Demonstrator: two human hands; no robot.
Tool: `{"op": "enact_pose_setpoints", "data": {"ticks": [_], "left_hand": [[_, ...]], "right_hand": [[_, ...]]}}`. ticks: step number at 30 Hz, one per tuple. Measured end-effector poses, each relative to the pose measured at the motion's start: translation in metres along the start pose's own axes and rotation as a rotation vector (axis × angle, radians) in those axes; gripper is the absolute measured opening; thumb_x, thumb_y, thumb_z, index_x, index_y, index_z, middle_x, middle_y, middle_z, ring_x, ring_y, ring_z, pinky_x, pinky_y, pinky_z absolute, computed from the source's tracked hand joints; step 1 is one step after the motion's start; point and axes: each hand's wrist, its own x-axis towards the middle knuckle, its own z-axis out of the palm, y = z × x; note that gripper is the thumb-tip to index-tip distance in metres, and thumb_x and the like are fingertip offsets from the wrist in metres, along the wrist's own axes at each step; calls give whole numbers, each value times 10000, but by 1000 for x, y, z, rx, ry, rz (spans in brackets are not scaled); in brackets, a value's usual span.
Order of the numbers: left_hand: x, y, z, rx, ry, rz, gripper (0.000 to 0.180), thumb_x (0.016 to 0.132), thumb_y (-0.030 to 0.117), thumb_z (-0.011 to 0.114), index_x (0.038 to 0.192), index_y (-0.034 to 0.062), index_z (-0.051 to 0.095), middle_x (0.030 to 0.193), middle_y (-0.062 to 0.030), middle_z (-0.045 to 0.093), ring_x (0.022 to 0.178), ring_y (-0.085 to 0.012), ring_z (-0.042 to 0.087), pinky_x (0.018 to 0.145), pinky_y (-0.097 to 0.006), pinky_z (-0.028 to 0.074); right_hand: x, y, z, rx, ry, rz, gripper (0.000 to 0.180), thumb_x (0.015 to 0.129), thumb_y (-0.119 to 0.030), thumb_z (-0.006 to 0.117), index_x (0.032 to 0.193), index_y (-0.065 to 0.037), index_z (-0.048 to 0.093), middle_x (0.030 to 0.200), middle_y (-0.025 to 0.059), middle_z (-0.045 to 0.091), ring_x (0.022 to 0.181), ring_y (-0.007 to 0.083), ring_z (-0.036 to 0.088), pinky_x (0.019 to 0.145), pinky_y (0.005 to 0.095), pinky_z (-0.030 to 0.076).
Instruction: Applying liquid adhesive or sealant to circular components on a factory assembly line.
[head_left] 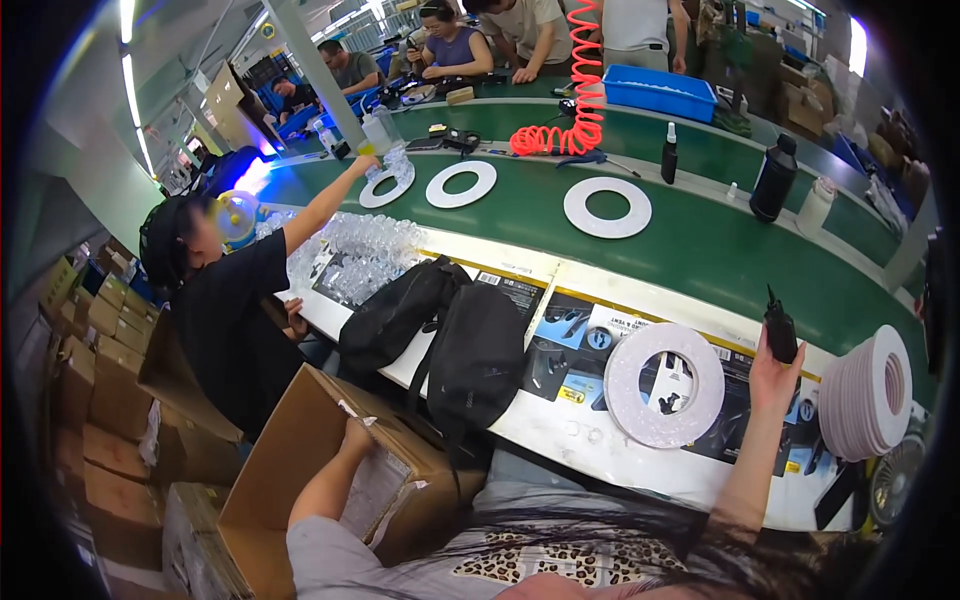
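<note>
My right hand point(772, 372) is raised over the workbench and grips a small black bottle point(780, 328) with a pointed tip. Just left of it a white foam ring point(664, 384) lies flat on the bench. My left hand point(357, 437) reaches down into an open cardboard box point(300, 470) at my left side, where a plastic-wrapped bundle lies; its fingers are hidden inside, so I cannot tell what they hold. A stack of white rings point(868, 392) leans on edge at the far right.
A black backpack point(440, 335) hangs over the bench edge. A person in black point(230, 320) at my left reaches to a white ring point(388, 188) on the green conveyor point(700, 250), which carries more rings and dark bottles. Other people work across it. Cardboard boxes are stacked at left.
</note>
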Motion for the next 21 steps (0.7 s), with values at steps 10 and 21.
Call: {"op": "enact_pose_setpoints", "data": {"ticks": [10,21], "left_hand": [[2,-15,-8,-484,464,-291,234,900,96,491,1021,-30,646,954,-143,681,838,-203,647,748,-344,504],[-10,170,-196,-90,1027,225,178,938,96,571,1032,-43,631,1069,-135,658,931,-175,627,833,-281,507]], "right_hand": [[-3,1,4,-18,71,11,484,948,-260,548,1262,96,455,1310,206,510,1261,323,456,1126,410,332],[-6,26,12,-54,78,-55,525,934,-344,549,1214,93,469,1264,218,534,1215,327,490,1093,422,361]]}}
